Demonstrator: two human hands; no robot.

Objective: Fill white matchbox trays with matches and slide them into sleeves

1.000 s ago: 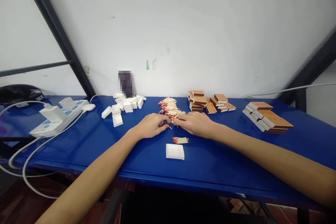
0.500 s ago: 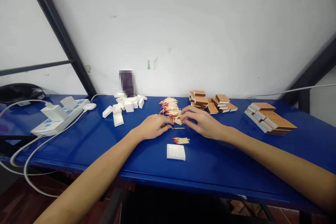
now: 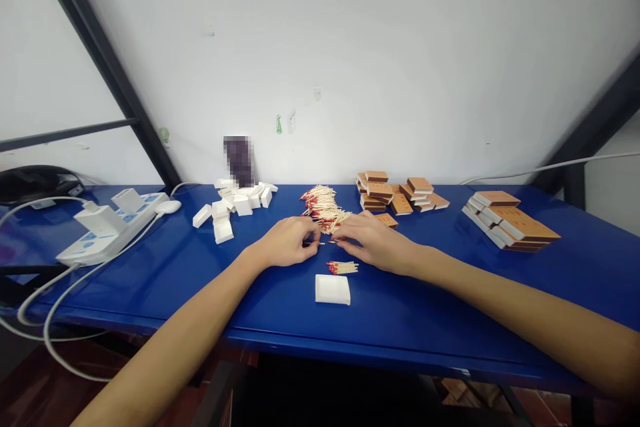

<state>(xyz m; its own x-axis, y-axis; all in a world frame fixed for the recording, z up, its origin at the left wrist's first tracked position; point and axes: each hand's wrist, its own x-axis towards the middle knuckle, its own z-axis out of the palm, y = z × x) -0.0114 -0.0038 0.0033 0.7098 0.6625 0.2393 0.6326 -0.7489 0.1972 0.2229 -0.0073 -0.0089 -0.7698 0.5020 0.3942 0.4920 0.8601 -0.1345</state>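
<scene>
The left hand [image 3: 287, 241] and right hand [image 3: 375, 243] lie just before the match pile [image 3: 324, 205]. Their fingers curl inward, but I cannot tell whether they grip anything.

Nothing on this table can be read from here. The orange matchbox covers [image 3: 395, 195] heaped at the back and the neat stack of them [image 3: 510, 223] to the right carry a faint darker print on their tops, too small to make out. The white power strip [image 3: 107, 227] on the left has pale blue markings by its sockets, also illegible. A dark object [image 3: 239, 159] leaning on the wall is blurred into blocks. A small green mark [image 3: 279, 124] on the wall forms no letter I can tell. The white box [image 3: 333, 289] at the front is plain.
</scene>
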